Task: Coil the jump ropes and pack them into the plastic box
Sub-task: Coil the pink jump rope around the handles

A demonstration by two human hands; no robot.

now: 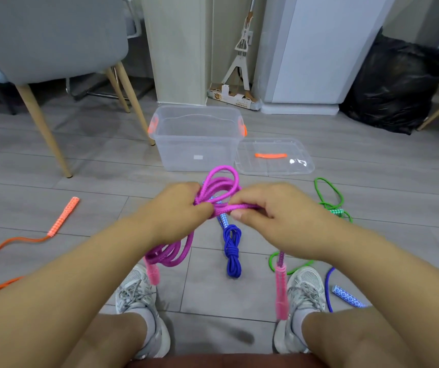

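Left hand and right hand each have a closed grip on the pink rope, held short of the open box. The right seems to pinch the wrap; slackening there could spring the loops.

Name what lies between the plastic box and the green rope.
The clear lid lies flat between the plastic box and the green rope, in the head view.

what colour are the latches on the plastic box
Orange latches on the plastic box, best in the head view.
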